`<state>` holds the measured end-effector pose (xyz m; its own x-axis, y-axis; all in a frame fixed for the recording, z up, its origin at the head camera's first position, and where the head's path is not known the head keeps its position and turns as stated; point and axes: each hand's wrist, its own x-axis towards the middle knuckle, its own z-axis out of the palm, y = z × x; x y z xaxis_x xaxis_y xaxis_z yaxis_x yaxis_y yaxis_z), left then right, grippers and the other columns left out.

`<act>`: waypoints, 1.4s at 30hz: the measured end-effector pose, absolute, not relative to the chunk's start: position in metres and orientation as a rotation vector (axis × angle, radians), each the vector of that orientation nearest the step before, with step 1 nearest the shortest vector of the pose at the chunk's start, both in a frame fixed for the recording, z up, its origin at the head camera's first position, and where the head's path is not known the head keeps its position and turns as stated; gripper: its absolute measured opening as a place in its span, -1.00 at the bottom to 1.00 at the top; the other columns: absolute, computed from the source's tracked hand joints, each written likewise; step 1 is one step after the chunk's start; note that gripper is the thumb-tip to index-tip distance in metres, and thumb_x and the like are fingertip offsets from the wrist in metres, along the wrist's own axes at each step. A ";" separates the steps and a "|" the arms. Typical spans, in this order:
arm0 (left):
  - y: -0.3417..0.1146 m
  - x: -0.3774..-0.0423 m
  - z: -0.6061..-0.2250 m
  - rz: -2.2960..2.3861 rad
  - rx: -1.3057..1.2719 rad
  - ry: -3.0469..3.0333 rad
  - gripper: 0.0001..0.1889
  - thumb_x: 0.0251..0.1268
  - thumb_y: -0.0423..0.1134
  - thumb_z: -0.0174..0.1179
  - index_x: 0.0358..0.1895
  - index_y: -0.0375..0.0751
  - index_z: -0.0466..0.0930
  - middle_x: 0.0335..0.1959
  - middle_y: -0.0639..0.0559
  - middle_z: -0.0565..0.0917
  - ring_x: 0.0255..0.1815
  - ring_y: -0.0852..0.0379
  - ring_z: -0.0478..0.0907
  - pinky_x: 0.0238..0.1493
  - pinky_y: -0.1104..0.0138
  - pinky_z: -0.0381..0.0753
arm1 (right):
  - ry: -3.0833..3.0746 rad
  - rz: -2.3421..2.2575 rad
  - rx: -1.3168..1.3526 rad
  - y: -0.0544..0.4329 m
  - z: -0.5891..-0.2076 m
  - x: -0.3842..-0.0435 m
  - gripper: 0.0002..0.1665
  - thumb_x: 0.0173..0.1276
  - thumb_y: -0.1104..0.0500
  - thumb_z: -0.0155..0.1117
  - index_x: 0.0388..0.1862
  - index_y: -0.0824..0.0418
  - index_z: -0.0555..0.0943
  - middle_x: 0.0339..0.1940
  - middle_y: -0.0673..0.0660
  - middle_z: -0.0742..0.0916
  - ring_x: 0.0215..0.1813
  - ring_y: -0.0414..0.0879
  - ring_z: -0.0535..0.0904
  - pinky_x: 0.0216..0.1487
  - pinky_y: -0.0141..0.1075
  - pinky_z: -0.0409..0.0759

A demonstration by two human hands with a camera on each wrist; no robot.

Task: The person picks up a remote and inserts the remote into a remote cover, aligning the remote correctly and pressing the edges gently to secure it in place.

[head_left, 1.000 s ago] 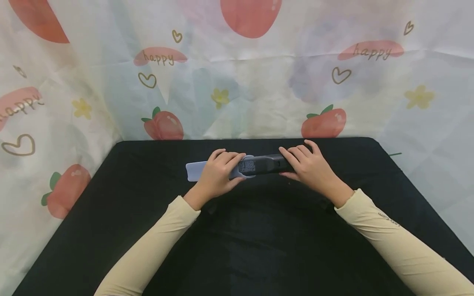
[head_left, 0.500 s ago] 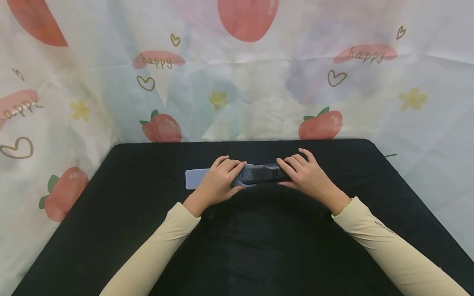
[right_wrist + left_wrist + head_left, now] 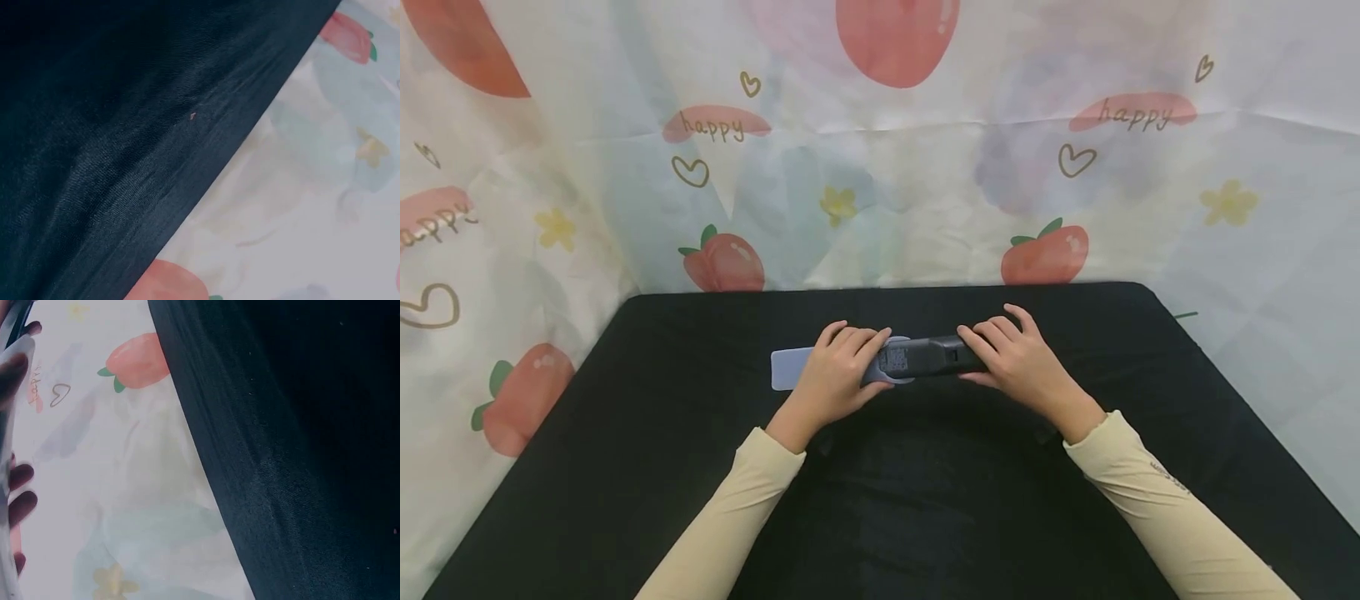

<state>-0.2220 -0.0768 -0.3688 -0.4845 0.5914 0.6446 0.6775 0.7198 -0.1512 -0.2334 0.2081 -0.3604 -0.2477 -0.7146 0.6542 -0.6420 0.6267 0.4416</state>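
A long, slim device is held level across both hands in the head view. Its left part is a flat, light blue-grey piece (image 3: 788, 369); its right part is a black body (image 3: 917, 358) with a printed label and a small slot. My left hand (image 3: 835, 371) grips the blue-grey piece near the joint, thumb on the near edge and fingers over the far edge. With thumb and fingers, my right hand (image 3: 1022, 367) pinches the black end, covering its tip. At the left wrist view's edge, fingertips (image 3: 22, 507) curl around a pale edge. The right wrist view shows neither hand nor device.
A black cloth (image 3: 917, 500) covers the table below the hands. Behind and beside it hangs a pale curtain (image 3: 925, 208) printed with red fruit, hearts and flowers. The table's far edge lies just beyond the hands.
Both hands and the device have come slightly lower in the view. The blue-grey end looked notched a second ago and now looks straight, so the device has tilted a little. Both grips stay the same.
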 end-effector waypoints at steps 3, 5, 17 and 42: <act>-0.075 -0.222 -0.370 -0.122 -0.907 -2.238 -0.28 -0.11 0.13 0.42 0.16 -0.17 0.53 -0.10 0.01 0.67 -0.06 0.08 0.58 0.22 0.11 0.40 | -1.964 -0.122 1.050 0.209 -0.359 -0.232 -0.11 -0.39 -0.09 0.65 -0.01 0.27 0.57 -0.33 0.18 0.65 -0.25 0.08 0.56 0.04 0.13 0.47; -0.074 -0.222 -0.370 -0.114 -0.917 -2.238 -0.29 -0.11 0.14 0.41 0.13 -0.18 0.54 -0.11 0.01 0.67 -0.06 0.08 0.58 0.22 0.12 0.39 | -1.963 -0.132 1.050 0.209 -0.358 -0.232 -0.10 -0.39 -0.10 0.66 -0.01 0.26 0.57 -0.33 0.17 0.65 -0.25 0.08 0.56 0.04 0.13 0.47; -0.069 -0.225 -0.363 -0.127 -1.043 -2.225 -0.36 -0.06 0.07 0.41 0.08 -0.23 0.54 -0.10 0.00 0.66 -0.06 0.11 0.58 0.26 0.15 0.37 | -1.996 -0.060 1.072 0.208 -0.360 -0.233 -0.11 -0.39 -0.07 0.65 -0.02 0.30 0.57 -0.32 0.18 0.67 -0.24 0.09 0.57 0.03 0.16 0.46; -0.068 -0.232 -0.369 -0.208 -1.069 -2.278 -0.36 -0.10 0.03 0.45 0.08 -0.23 0.54 -0.10 -0.01 0.67 -0.04 0.11 0.58 0.25 0.15 0.39 | -2.029 -0.052 1.065 0.200 -0.369 -0.237 -0.13 -0.39 -0.08 0.65 -0.05 0.29 0.57 -0.33 0.17 0.68 -0.22 0.08 0.57 0.07 0.13 0.46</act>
<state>-0.2323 -0.0678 -0.3693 -0.4899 0.6462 0.5851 0.7414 0.6620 -0.1103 -0.2375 0.2004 -0.3687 -0.3018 -0.7002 0.6470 -0.6661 0.6404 0.3824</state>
